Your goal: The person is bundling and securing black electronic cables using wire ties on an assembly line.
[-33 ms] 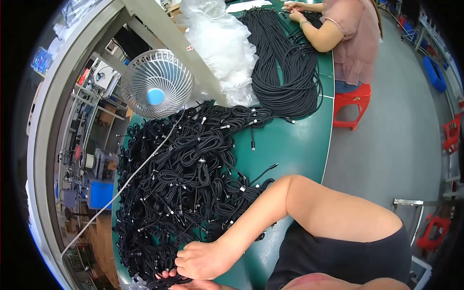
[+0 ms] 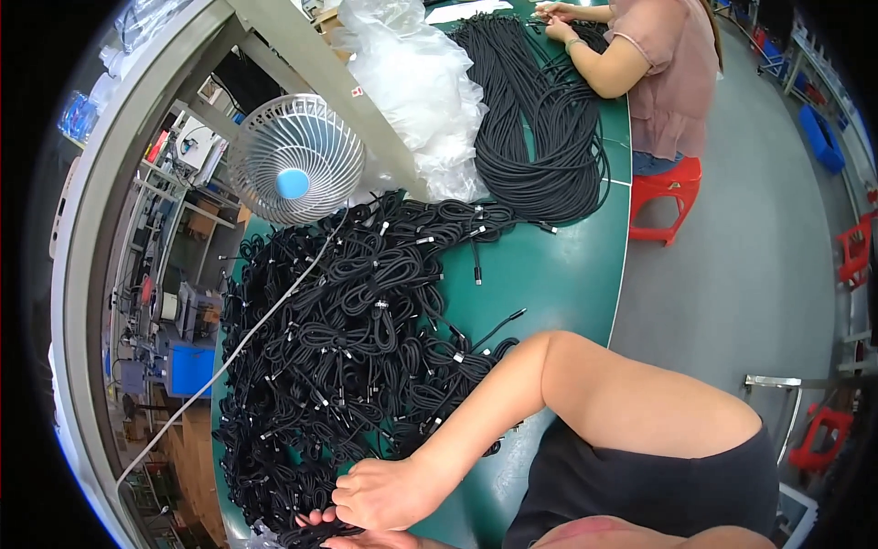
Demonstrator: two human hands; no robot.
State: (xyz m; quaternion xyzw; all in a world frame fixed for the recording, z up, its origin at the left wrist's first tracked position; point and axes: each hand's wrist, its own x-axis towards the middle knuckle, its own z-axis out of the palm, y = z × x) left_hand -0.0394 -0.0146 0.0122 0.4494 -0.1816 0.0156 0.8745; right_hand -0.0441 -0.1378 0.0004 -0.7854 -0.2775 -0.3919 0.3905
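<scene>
A big heap of coiled black cables point(image 2: 347, 348) with small white ties covers the green table point(image 2: 549, 265). My right hand point(image 2: 380, 494) reaches across from the right with a bent arm and closes on a black cable bundle point(image 2: 322, 529) at the heap's near edge. Only part of my left hand point(image 2: 352, 540) shows at the bottom edge. Its fingers curl around the same bundle from below, touching my right hand.
A small white desk fan point(image 2: 294, 157) stands at the table's far side, and its white cord point(image 2: 238, 348) runs across the heap. Crumpled clear plastic bags point(image 2: 416, 82) lie beside long black cable hanks point(image 2: 540, 137). Another person point(image 2: 658, 64) sits on a red stool point(image 2: 668, 188).
</scene>
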